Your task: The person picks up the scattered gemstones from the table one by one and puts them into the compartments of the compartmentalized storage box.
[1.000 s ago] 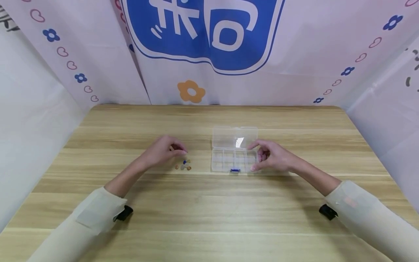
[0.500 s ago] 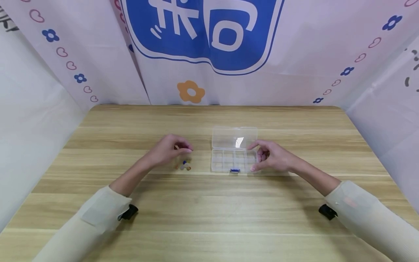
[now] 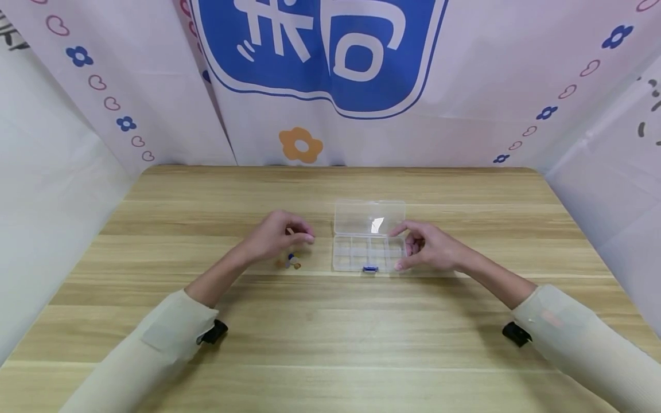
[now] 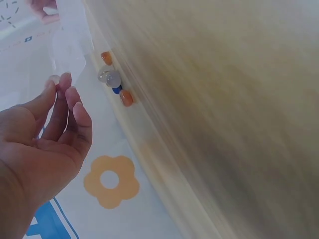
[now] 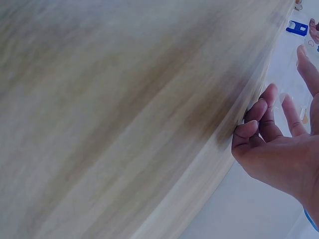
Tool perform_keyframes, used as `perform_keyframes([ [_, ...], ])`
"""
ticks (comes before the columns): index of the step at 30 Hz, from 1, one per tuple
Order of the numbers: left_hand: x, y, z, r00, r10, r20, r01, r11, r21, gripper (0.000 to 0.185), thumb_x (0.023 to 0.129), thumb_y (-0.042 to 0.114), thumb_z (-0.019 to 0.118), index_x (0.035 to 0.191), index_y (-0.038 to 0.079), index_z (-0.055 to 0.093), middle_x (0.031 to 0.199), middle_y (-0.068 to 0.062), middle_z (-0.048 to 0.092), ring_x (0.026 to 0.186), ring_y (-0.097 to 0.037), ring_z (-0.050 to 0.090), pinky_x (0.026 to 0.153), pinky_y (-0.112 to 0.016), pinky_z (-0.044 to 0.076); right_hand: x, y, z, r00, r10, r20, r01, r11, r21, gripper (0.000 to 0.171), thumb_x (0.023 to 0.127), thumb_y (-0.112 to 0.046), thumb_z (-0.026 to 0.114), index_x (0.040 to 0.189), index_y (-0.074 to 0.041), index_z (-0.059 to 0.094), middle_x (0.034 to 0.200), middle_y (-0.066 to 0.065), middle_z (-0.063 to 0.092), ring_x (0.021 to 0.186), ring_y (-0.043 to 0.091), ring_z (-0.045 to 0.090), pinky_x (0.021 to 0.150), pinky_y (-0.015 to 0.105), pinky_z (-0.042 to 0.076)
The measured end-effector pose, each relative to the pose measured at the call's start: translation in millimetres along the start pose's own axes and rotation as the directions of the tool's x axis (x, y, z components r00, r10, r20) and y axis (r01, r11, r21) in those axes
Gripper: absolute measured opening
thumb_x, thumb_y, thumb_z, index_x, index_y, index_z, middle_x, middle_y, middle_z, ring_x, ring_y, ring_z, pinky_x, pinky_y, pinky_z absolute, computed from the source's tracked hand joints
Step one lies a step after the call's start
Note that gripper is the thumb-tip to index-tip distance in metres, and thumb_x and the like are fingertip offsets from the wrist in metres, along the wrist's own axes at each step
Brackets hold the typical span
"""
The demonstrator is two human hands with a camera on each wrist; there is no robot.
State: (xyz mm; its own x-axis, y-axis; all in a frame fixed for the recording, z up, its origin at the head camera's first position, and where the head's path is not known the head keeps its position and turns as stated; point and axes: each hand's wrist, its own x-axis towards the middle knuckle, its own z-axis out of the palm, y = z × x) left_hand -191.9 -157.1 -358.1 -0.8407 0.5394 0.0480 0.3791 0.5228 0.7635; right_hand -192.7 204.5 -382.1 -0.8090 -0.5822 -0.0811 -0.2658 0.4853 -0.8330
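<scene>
Head view: right hand [image 3: 431, 248] holds organizer box [image 3: 368, 241].

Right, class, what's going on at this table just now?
A person sits at a wooden table with a clear compartment box, its lid open. The right hand holds the box's right end. The left hand is raised just left of the box, fingertips pinched together; whether they hold anything is too small to tell. A few small beads, orange, blue and pale, lie on the table below that hand. The compartments look empty.
</scene>
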Motion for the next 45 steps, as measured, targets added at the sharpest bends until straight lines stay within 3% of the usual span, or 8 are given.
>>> perform_keyframes([
  [17, 13.2, 12.7, 11.8, 1.000, 0.019, 0.022, -0.018, 0.999, -0.029, 0.009, 0.096, 0.002, 0.072, 0.101, -0.005, 0.075, 0.093, -0.011, 0.076, 0.080, -0.018, 0.065, 0.072, -0.028, 0.054, 0.1, -0.6, 0.4, 1.000, 0.002, 0.002, -0.002, 1.000, 0.012, 0.061, 0.079, -0.004, 0.089, 0.130, 0.005, 0.059, 0.079, 0.005, 0.060, 0.072, 0.016, 0.051, 0.066, 0.023, 0.044],
  [45, 42.4, 34.5, 39.2, 0.994, 0.074, 0.074, -0.069, 0.995, -0.075, 0.011, 0.099, 0.004, 0.069, 0.101, -0.005, 0.075, 0.090, -0.015, 0.072, 0.078, -0.016, 0.060, 0.072, -0.026, 0.052, 0.7, 0.8, -0.5, 1.000, -0.005, 0.001, 0.005, 1.000, 0.000, 0.060, 0.079, -0.004, 0.090, 0.129, 0.004, 0.060, 0.078, 0.005, 0.059, 0.071, 0.016, 0.051, 0.065, 0.023, 0.043],
])
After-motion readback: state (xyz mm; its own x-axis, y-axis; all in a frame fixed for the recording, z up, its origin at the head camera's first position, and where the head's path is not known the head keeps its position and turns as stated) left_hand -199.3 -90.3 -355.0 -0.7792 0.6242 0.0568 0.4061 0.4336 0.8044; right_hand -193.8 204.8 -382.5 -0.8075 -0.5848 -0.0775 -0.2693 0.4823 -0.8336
